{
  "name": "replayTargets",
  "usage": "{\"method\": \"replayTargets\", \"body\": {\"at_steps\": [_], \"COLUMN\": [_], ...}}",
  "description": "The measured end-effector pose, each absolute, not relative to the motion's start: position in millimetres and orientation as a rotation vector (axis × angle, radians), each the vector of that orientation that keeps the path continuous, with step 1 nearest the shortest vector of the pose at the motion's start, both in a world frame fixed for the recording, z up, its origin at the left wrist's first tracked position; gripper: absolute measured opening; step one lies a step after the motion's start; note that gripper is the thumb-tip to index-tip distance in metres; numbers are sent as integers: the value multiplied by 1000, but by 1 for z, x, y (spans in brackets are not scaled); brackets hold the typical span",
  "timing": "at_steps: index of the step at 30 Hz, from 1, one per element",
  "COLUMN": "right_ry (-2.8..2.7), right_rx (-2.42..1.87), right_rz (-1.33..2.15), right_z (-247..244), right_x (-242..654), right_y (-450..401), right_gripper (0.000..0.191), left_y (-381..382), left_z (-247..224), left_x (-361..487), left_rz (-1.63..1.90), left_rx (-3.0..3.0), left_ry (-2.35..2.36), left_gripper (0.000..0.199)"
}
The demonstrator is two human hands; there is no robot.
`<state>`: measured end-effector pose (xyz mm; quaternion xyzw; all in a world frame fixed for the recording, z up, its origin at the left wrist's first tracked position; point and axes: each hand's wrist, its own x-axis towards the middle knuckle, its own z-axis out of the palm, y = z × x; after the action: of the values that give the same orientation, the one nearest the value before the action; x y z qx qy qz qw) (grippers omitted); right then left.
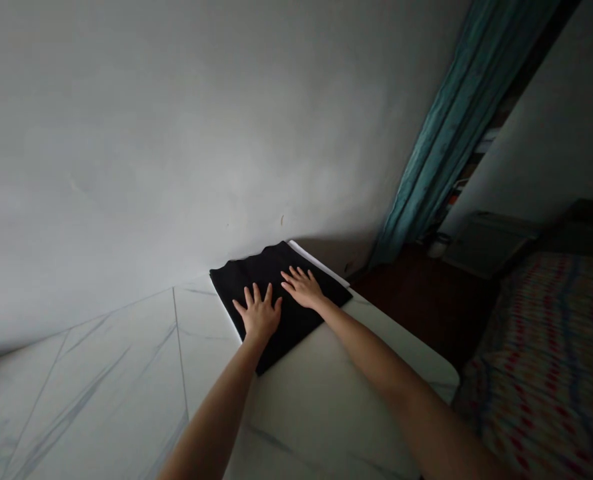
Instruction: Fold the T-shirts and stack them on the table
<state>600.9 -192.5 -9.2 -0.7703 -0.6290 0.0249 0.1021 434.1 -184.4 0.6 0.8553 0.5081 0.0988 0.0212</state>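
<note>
The left hand (260,315) and the right hand (302,288) lie palms down, side by side, their fingers (254,295) spread wide and released, pressing flat and gripping nothing. Beneath them is a folded black cloth (276,265), a neat, roughly rectangular stack with the right hand nearer its far corner and the left nearer its middle. A thin white sheet (317,260) shows along the cloth's far edge, lying just under it. The cloth rests on a white, grey-veined tabletop (326,407), set close to the table's far edge. Directly beyond the cloth rises a plain grey wall (176,147). To the right of the cloth, a teal curtain (456,147) hangs beside the wall, a dark floor (416,300) lies below it, and further right, well apart from the cloth, is a bed (551,373) with a striped, multicoloured cover.
</note>
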Motion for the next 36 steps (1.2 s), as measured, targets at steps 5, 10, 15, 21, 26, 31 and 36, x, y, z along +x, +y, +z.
{"method": "replayTargets", "body": {"at_steps": [5, 10, 15, 21, 26, 31, 36], "right_ry": [-1829, -1785, -1477, -1900, -1794, -1689, -1527], "right_rx": [-2308, -2370, -2507, -2160, -2323, -2500, -2582], "right_rz": [-23, -2, -178, -31, 25, 5, 14], "right_z": [-11, -8, 4, -4, -10, -9, 6], "right_x": [645, 678, 646, 555, 562, 603, 595], "right_y": [-224, -251, -259, -260, -278, -285, -318], "right_gripper": [54, 52, 60, 58, 59, 62, 73], "left_y": [-182, -189, -220, -250, -255, -261, -280], "left_z": [0, -1, -1, -7, -12, -17, -9], "left_x": [416, 390, 380, 397, 381, 354, 320], "left_rz": [278, 262, 288, 398, 348, 376, 303], "left_rx": [2727, 2787, 2806, 2895, 2883, 2864, 2736], "left_ry": [1542, 1477, 1497, 1197, 1220, 1132, 1050], "left_gripper": [57, 58, 63, 52, 49, 48, 50]}}
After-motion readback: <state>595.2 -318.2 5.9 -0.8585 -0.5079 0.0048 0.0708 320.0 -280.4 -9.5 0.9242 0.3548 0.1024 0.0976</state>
